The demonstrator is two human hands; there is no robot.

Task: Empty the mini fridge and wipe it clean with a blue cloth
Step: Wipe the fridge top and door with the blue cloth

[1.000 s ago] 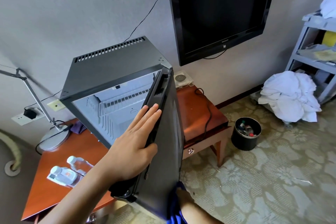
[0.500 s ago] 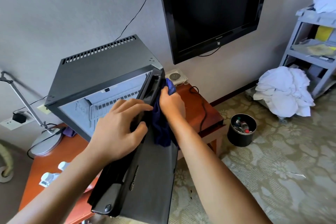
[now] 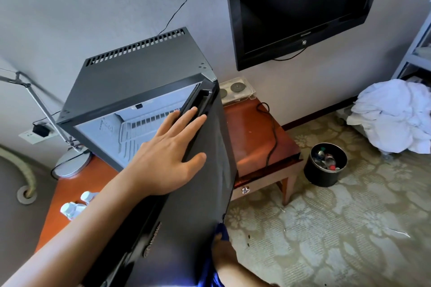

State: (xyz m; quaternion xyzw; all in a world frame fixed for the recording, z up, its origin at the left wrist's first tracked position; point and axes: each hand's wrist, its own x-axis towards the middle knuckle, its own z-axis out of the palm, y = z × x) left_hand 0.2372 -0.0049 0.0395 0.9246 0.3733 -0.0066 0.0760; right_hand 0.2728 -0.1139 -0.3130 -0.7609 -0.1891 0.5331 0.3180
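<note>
The black mini fridge (image 3: 140,72) stands on a wooden desk (image 3: 251,128) with its door (image 3: 186,216) swung open toward me. Its pale interior (image 3: 130,133) shows a wire shelf and nothing else that I can make out. My left hand (image 3: 168,154) lies flat on the door's top edge, fingers spread over the rim. My right hand (image 3: 224,249) is low against the door's outer face, holding the blue cloth (image 3: 221,233) to it. Much of the cloth and hand is hidden behind the door's edge.
Water bottles (image 3: 74,207) lie on the desk left of the fridge beside a desk lamp (image 3: 70,161). A TV (image 3: 298,7) hangs on the wall. A black bin (image 3: 326,163) and a heap of white linen (image 3: 394,114) sit on the carpet at right.
My right hand with the cloth has slid from the door's top corner down to its lower outer face. My left hand has flattened on the door's edge.
</note>
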